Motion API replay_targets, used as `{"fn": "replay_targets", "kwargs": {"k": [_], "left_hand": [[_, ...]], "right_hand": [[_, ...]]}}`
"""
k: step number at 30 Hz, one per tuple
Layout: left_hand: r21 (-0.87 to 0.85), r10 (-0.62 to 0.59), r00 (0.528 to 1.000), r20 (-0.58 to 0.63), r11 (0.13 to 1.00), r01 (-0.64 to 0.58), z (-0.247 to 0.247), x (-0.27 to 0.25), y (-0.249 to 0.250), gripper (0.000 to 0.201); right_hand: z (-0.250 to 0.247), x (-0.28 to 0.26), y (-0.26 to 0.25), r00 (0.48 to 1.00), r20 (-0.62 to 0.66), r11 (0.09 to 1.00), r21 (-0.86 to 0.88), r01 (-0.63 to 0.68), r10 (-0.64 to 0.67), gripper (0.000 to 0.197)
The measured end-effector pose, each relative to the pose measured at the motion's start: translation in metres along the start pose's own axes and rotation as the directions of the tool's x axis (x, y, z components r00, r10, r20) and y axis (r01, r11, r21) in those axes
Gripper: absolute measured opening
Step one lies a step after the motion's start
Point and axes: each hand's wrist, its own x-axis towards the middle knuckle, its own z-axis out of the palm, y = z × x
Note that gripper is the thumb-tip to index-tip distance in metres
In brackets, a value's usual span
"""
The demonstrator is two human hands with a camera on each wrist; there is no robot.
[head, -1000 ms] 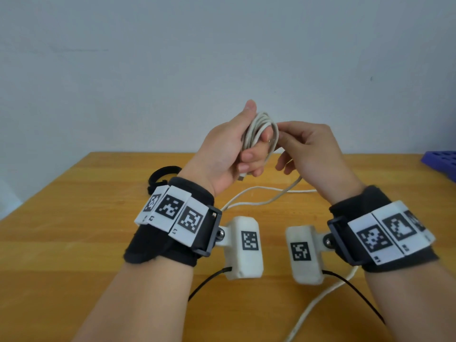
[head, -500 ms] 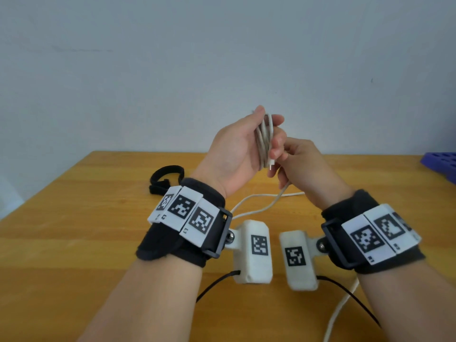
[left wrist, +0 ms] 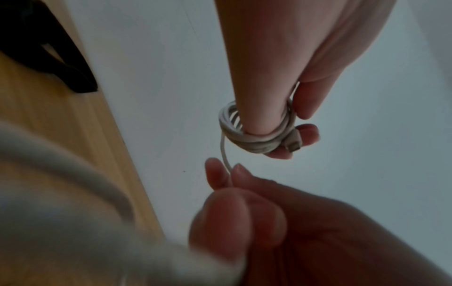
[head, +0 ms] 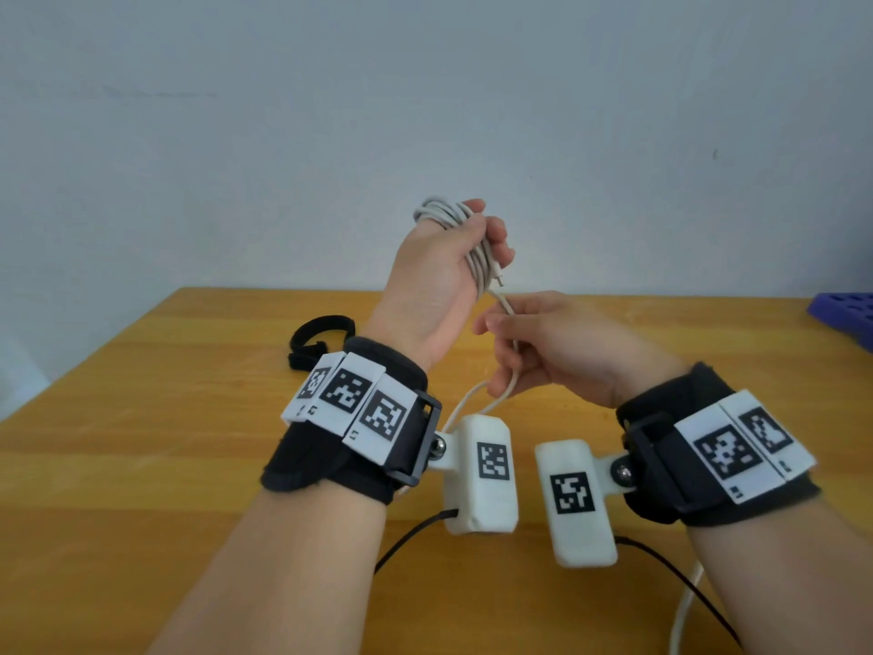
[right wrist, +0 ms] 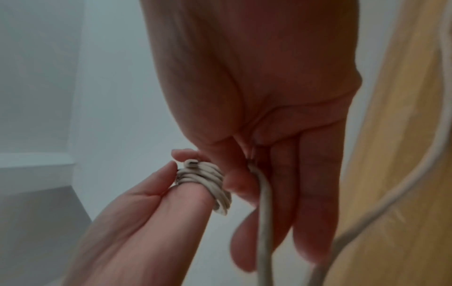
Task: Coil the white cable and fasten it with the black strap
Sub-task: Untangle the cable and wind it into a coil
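Note:
My left hand (head: 453, 257) is raised above the table and grips the coiled part of the white cable (head: 477, 262). Several loops wrap round its thumb (left wrist: 259, 108), and the plug end (left wrist: 292, 144) sticks out by the fingertips. My right hand (head: 543, 352) sits just below and pinches the loose run of cable (right wrist: 265, 203) between its fingers. From there the cable trails down over the table. The black strap (head: 316, 338) lies curled on the wooden table (head: 141, 442), behind my left wrist.
A blue tray (head: 845, 314) sits at the table's far right edge. Thin black wires run from the white wrist cameras (head: 482, 475) across the near table. A pale wall stands behind the table.
My left hand has risen and turned with the coil. My right hand has dropped from the coil's side to below it, drawing the loose cable downward.

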Motion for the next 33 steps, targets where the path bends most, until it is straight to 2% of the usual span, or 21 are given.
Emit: {"fn": "replay_targets", "kwargs": {"k": [3,6,12,15,18,25,30,33], "left_hand": [[0.055,0.028,0.998,-0.055,0.998,-0.025,0.000,0.002,-0.002,0.013],[0.156,0.059,0.994,-0.097,0.987,-0.043,-0.004,0.006,-0.005,0.014],[0.264,0.079,0.988,-0.131,0.964,-0.042,-0.011,0.009,-0.009,0.016],[0.436,0.092,0.990,-0.110,0.899,-0.035,-0.013,0.009,-0.013,0.019],[0.532,0.055,0.996,-0.075,0.847,-0.007,-0.017,0.008,-0.015,0.015],[0.703,0.024,0.999,-0.043,0.711,0.013,-0.017,0.007,-0.015,0.013],[0.744,0.009,1.000,-0.018,0.668,0.007,-0.021,0.008,-0.014,0.011],[0.751,-0.016,1.000,-0.020,0.660,0.026,-0.024,0.008,-0.013,0.011]], "right_hand": [[0.008,-0.001,-0.001,1.000,-0.015,0.978,-0.209,-0.002,-0.001,0.021],[0.012,-0.002,-0.004,1.000,0.012,0.943,-0.334,0.016,-0.013,0.024],[0.014,-0.006,-0.010,0.999,0.003,0.877,-0.478,0.047,-0.052,0.022],[0.014,-0.006,-0.010,0.998,-0.014,0.858,-0.512,0.040,-0.055,0.021],[0.013,-0.007,-0.013,0.997,-0.038,0.847,-0.531,0.039,-0.070,0.021],[0.012,-0.007,-0.015,0.995,-0.067,0.882,-0.469,0.038,-0.078,0.014],[0.006,-0.005,-0.016,0.995,-0.075,0.976,-0.214,0.046,-0.064,0.008],[0.006,-0.005,-0.015,0.998,-0.042,0.992,-0.122,0.034,-0.039,0.010]]}}
